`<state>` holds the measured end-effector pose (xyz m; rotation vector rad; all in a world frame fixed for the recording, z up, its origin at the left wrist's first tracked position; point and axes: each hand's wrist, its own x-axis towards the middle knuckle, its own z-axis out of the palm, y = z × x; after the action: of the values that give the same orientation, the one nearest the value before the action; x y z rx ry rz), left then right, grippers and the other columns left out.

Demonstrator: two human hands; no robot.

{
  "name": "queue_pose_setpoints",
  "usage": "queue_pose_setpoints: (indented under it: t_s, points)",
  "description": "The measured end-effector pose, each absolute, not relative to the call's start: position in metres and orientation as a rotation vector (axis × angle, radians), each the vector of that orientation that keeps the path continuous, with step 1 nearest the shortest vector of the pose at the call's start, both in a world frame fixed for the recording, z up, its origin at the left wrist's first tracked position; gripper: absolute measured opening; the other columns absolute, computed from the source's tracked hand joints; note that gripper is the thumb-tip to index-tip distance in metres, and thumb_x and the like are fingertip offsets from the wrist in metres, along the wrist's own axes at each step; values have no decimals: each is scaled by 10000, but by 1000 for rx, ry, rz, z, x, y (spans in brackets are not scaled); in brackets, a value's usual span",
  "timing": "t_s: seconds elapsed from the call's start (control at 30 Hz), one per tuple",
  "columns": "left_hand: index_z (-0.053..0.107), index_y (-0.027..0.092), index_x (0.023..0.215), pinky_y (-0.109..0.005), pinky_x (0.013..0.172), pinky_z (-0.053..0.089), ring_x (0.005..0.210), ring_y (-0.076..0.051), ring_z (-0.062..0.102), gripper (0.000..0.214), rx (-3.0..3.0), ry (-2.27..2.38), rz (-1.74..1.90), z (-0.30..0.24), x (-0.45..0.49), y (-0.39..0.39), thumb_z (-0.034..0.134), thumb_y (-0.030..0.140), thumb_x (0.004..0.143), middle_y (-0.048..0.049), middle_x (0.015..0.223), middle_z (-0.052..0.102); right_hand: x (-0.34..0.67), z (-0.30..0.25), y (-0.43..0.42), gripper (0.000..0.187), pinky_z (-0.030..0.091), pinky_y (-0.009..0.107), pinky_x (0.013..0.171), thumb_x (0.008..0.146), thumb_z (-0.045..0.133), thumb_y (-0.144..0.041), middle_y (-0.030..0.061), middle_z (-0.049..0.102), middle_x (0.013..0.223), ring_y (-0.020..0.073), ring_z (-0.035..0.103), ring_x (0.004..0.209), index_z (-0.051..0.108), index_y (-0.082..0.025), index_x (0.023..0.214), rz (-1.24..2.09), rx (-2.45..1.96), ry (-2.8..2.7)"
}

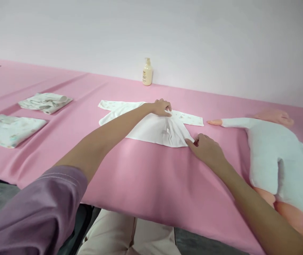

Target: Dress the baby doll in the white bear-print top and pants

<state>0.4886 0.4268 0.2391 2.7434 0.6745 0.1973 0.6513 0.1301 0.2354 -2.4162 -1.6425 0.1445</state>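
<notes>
A small white baby top (151, 129) with patterned sleeves lies spread on the pink cloth, its sleeves stretched out to both sides. My left hand (162, 107) reaches across it, thumb and fingers pinching the fabric near the neckline. At the top's lower right corner, my right hand (206, 147) grips the hem between thumb and fingers. The front panel is a little rumpled between my hands, and a small label shows there. My left forearm hides part of the top's left side.
To the right lies a baby doll (276, 152) with a white cloth body. Two folded patterned cloths (45, 102) (10, 129) rest on the left. A cream pump bottle (147, 73) stands by the wall. The pink-covered table (140, 177) ends just before my lap.
</notes>
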Motion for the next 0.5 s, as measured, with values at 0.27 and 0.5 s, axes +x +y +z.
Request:
queue_pose_setpoints:
  t_s: [0.27, 0.5]
  points:
    - [746, 291, 1107, -466, 978, 487, 1085, -317, 662, 522, 2667, 606, -24, 268, 504, 448, 672, 711, 806, -81, 1257, 730, 649, 246, 125, 315, 500, 480, 657, 975, 535, -499, 98, 734, 945, 345, 700, 814, 389, -300, 778, 192, -2345, -1703]
    - [755, 222, 1139, -578, 1179, 277, 1249, -355, 592, 323, 2759, 692, 447, 239, 518, 426, 564, 421, 972, -137, 1261, 727, 652, 250, 119, 209, 543, 522, 719, 956, 581, -508, 118, 749, 999, 397, 712, 929, 521, -313, 911, 191, -2423, -1631]
